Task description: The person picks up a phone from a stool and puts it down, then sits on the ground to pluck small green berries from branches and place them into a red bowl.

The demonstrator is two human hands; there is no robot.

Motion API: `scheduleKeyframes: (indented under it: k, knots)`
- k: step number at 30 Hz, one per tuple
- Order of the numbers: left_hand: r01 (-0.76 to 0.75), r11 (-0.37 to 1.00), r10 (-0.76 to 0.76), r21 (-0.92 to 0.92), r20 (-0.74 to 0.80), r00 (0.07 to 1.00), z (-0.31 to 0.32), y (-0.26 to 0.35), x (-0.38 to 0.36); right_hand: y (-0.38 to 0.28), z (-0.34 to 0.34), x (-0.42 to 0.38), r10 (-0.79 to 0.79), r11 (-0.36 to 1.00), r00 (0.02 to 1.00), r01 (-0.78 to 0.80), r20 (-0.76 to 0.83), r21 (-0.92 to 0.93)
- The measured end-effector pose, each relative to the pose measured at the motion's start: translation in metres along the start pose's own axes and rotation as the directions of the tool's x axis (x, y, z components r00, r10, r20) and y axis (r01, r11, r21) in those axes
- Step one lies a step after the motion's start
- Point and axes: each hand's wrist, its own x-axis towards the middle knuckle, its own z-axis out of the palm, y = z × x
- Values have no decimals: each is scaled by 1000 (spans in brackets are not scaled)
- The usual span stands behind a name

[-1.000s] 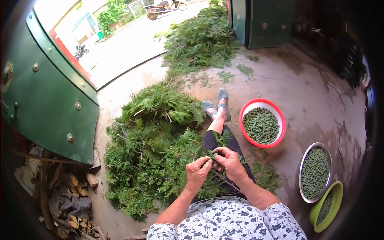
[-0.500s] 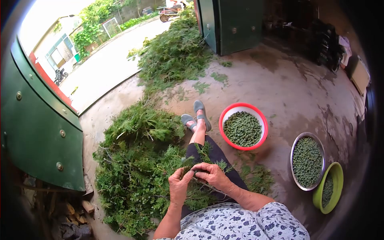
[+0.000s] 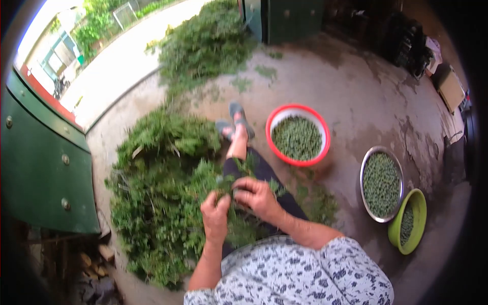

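Over my lap, my left hand point(image 3: 215, 216) is closed with thumb and fingers pinched on a leafy evergreen sprig point(image 3: 223, 185). Close beside it, my right hand point(image 3: 257, 200) has its fingers curled into a pinch; what lies between its fingertips is blurred and too small to make out. Green foliage spreads under and around both hands. To the left of my legs lies a large heap of cut evergreen branches point(image 3: 157, 203). A red-rimmed basin point(image 3: 325, 127) full of small green cones or berries sits on the floor beyond my right hand.
At right stand a steel bowl point(image 3: 363, 195) of the same green pieces and a tilted lime-green basin point(image 3: 421, 218) holding fewer. Another branch pile point(image 3: 203, 48) lies by the doorway. Green metal doors point(image 3: 46, 168) flank the opening. Scattered sprigs lie on the concrete floor point(image 3: 351, 96).
The whole view has shifted, so the scene sits higher and further left. My hands have drawn slightly apart at the fingertips. The basins and heaps stay in place.
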Motion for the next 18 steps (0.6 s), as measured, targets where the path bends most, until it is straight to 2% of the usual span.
scheduleKeyframes:
  k: [2,3,5,8,10,13,14,16,17,18]
  knots:
    - [121,948,-148,-295,-72,986,4,-4,2,4,0,4,34,972,998,-19,-59,232]
    - [122,942,-147,-314,-57,988,1,-8,1,5,-6,7,126,931,992,-109,-26,347]
    - [122,936,-150,-331,-60,987,-3,-14,3,9,-16,12,199,867,980,-167,-19,469]
    - [111,940,-143,-322,-75,987,-3,-21,-1,7,-23,12,194,821,980,-191,51,538]
    - [102,951,-126,-293,-64,990,-1,-23,-1,7,-23,13,216,790,976,-196,36,582]
    - [49,983,-55,-174,-26,998,1,-26,-2,2,-27,15,130,901,991,-126,18,415]
    - [26,994,-26,-109,-2,1000,1,-27,-2,-3,-26,16,133,899,991,-128,18,418]
    - [23,998,-22,-56,9,1000,3,-24,-3,-16,-22,18,-17,993,1000,17,0,120]
    - [11,1000,-11,-8,22,1000,4,-23,-3,-22,-20,19,-127,986,992,126,2,-109]
    - [13,1000,-13,-7,22,1000,5,-23,-4,-20,-18,21,-125,986,992,125,1,-107]
